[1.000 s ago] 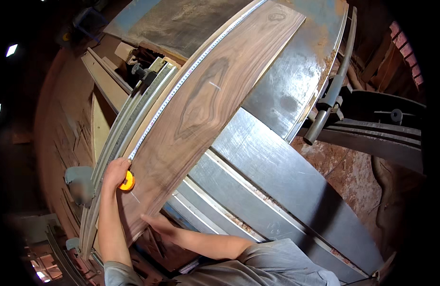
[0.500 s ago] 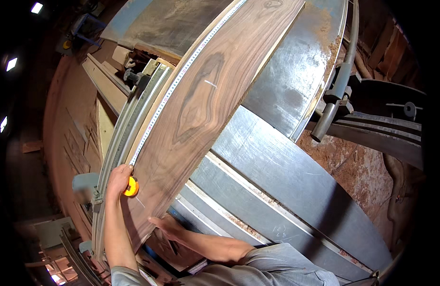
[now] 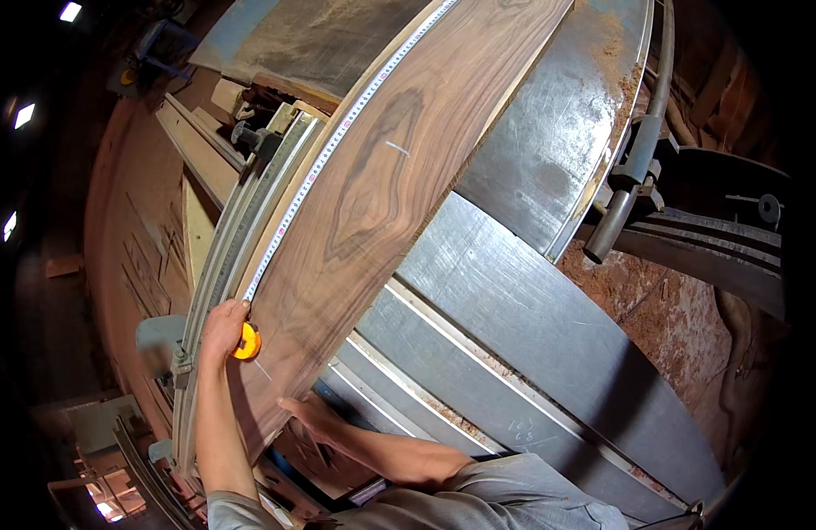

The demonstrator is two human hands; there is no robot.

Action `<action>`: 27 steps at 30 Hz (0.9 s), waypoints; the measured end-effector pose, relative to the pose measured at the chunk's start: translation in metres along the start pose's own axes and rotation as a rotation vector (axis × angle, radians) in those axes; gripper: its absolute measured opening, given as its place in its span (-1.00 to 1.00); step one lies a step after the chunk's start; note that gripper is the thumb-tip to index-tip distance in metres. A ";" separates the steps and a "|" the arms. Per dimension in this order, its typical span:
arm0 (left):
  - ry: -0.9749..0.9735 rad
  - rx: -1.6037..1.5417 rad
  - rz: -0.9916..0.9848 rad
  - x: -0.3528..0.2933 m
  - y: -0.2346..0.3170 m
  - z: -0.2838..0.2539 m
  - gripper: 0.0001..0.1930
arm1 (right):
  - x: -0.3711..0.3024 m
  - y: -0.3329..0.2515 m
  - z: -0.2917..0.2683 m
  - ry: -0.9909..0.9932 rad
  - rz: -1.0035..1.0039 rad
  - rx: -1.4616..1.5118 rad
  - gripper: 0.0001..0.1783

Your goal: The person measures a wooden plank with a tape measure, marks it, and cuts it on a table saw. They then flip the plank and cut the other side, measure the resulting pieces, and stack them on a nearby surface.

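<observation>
Tape measure (image 3: 250,343) is lying along the wooden board (image 3: 337,256), apparently measuring length; left hand (image 3: 220,329) is clasping it, right hand (image 3: 315,417) is touching the board's edge, grip unclear; reading likely calls for steadiness.

This is a woodworking workshop: a long wooden plank (image 3: 364,216) with dark swirling grain and white marks lies across a slotted metal desk (image 3: 505,291), and a tape measure (image 3: 248,343) with an orange case runs along its left edge. Brownish sawdust (image 3: 614,81) dusts the metal at the far right. To the left, beyond a metal rail (image 3: 236,212), lie pale boards (image 3: 198,148) and thin wood strips (image 3: 148,265), with timber pieces (image 3: 719,97) at the far right.
</observation>
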State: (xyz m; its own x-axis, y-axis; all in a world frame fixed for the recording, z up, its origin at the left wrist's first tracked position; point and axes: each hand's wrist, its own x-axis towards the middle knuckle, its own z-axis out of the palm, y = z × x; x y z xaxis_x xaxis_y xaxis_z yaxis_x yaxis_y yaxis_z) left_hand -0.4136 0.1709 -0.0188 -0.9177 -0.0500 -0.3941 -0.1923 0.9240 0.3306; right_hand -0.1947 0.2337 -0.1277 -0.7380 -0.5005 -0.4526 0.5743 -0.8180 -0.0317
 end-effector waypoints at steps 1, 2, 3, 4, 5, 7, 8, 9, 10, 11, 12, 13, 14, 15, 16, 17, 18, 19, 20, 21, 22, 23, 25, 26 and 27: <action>0.003 0.007 -0.001 -0.002 0.004 -0.001 -0.62 | -0.001 0.001 0.000 -0.003 0.000 0.025 -0.55; 0.014 0.032 0.019 -0.001 0.004 -0.002 -0.61 | 0.000 0.001 0.001 -0.005 0.000 0.051 -0.56; 0.023 0.052 0.036 -0.001 0.001 0.000 -0.61 | -0.001 0.001 0.002 0.014 -0.006 0.061 -0.57; 0.033 0.072 0.053 -0.001 -0.001 0.001 -0.61 | -0.002 0.001 0.004 0.034 -0.013 0.072 -0.58; 0.013 0.043 0.001 -0.001 0.000 0.000 -0.61 | -0.003 0.000 0.006 0.053 -0.019 0.082 -0.59; 0.019 0.043 0.008 -0.004 0.006 0.000 -0.61 | -0.001 0.002 0.003 0.012 -0.004 0.098 -0.59; 0.022 0.043 0.012 -0.005 0.008 -0.001 -0.61 | -0.001 0.003 0.002 -0.009 0.003 0.106 -0.59; 0.006 0.005 -0.013 -0.003 0.005 0.000 -0.61 | -0.002 0.001 0.003 -0.013 0.003 0.105 -0.58; 0.018 0.015 -0.001 -0.003 0.005 0.001 -0.61 | -0.003 -0.002 0.004 -0.017 0.003 0.104 -0.58; 0.030 0.025 0.012 -0.004 0.006 0.002 -0.61 | -0.005 -0.005 0.005 -0.021 0.002 0.104 -0.58; 0.041 0.038 0.023 -0.005 0.006 0.002 -0.61 | -0.007 -0.007 0.008 -0.007 0.007 0.100 -0.57; 0.021 -0.049 -0.041 -0.003 0.004 0.003 -0.61 | -0.010 -0.010 0.010 0.007 0.011 0.097 -0.56; 0.028 -0.028 -0.014 -0.001 0.005 0.002 -0.61 | -0.011 -0.013 0.012 0.020 0.014 0.094 -0.56; 0.035 -0.011 0.010 -0.002 0.004 0.003 -0.61 | -0.011 -0.013 0.011 0.009 0.015 0.096 -0.55; 0.042 0.006 0.035 -0.001 0.003 0.003 -0.61 | -0.011 -0.012 0.010 -0.001 0.015 0.097 -0.55; 0.040 -0.022 0.021 0.000 0.002 0.004 -0.61 | -0.011 -0.012 0.009 -0.012 0.014 0.099 -0.54; 0.037 -0.049 0.007 0.001 0.001 0.006 -0.61 | -0.010 -0.012 0.009 -0.008 0.006 0.094 -0.54; 0.035 -0.076 -0.006 0.002 0.000 0.007 -0.60 | -0.009 -0.012 0.009 -0.003 -0.002 0.090 -0.53; 0.036 -0.062 0.000 0.000 -0.002 0.006 -0.60 | -0.008 -0.009 0.009 -0.002 -0.002 0.083 -0.52; 0.036 -0.048 0.005 -0.002 -0.003 0.005 -0.60 | -0.009 -0.005 0.008 -0.019 0.014 0.103 -0.51; 0.034 -0.033 0.019 -0.001 -0.003 0.005 -0.59 | -0.009 -0.008 0.008 -0.036 0.020 0.124 -0.50; 0.038 -0.024 0.016 0.000 -0.004 0.005 -0.59 | -0.010 -0.009 0.008 -0.052 0.028 0.146 -0.48; 0.045 -0.009 0.010 0.002 -0.007 0.005 -0.59 | -0.012 -0.011 0.009 -0.054 0.040 0.160 -0.45; 0.045 -0.014 0.015 0.003 -0.008 0.005 -0.58 | -0.013 -0.012 0.010 -0.055 0.046 0.166 -0.43; 0.045 -0.017 0.021 0.004 -0.007 0.005 -0.58 | -0.011 -0.010 0.008 -0.066 0.043 0.168 -0.42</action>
State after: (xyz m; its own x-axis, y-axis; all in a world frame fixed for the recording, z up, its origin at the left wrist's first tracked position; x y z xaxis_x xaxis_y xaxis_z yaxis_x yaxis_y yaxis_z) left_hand -0.4137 0.1662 -0.0271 -0.9362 -0.0485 -0.3482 -0.1787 0.9186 0.3525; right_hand -0.1949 0.2450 -0.1153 -0.7387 -0.5491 -0.3909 0.5428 -0.8284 0.1381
